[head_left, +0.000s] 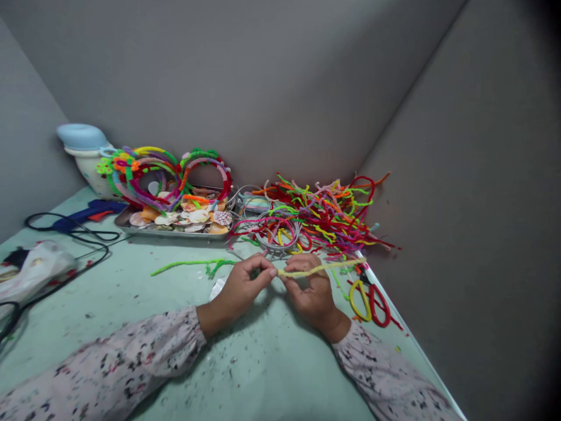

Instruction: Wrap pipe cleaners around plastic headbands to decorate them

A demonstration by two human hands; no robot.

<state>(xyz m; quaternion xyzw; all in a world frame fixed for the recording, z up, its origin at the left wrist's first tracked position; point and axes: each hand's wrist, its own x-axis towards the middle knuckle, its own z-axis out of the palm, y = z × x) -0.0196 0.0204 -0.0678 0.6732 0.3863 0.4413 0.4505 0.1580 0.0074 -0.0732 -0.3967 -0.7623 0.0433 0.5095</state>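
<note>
A pale yellow fuzzy stem (326, 268) stretches from between my fingertips out to the right, over the back of my right hand. My left hand (243, 283) is closed, its thumb and forefinger pinched at the stem's left end. Beside it my right hand (310, 292) has its fingers curled round the same stem close to that end. The fingertips of both hands nearly touch. A green fuzzy stem (188, 265) lies on the table just left of my left hand, its right end reaching behind the hand.
A metal tray (175, 234) holds shells and colourful wrapped hoops. Behind my hands lie grey wire coils (278, 231) and a heap of fuzzy stems (324, 210). Scissors (379, 305) rest near the right edge. A black cable (92, 263), plastic bag (39, 269) and tumbler (90, 158) are left.
</note>
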